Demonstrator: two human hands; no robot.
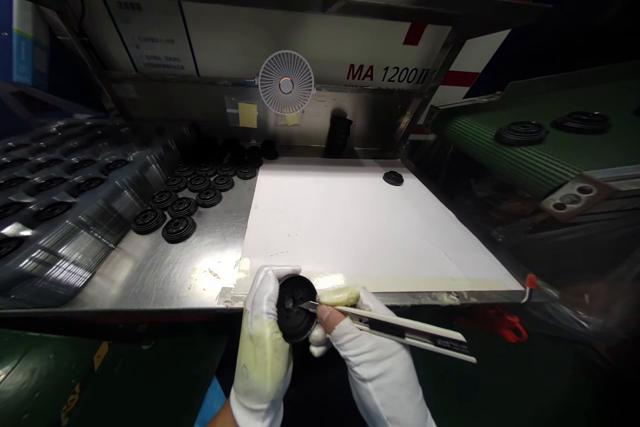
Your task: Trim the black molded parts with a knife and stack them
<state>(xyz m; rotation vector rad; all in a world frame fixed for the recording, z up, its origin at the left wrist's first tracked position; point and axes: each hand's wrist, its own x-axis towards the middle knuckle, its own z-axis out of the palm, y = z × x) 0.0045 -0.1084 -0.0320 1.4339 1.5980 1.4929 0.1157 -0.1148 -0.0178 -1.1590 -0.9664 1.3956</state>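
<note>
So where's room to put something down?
The middle of the white sheet, between the clustered black discs and the lone disc at back right. Also bare metal in front of that cluster, beside the stacked trays. It's crowded among those discs and around the left hand and right hand.

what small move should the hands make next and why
Probably a short, light stroke with the knife: the right hand grips it with its blade tip over the face of the black disc, which the left hand holds up. Whether the tip touches is unclear.
</note>
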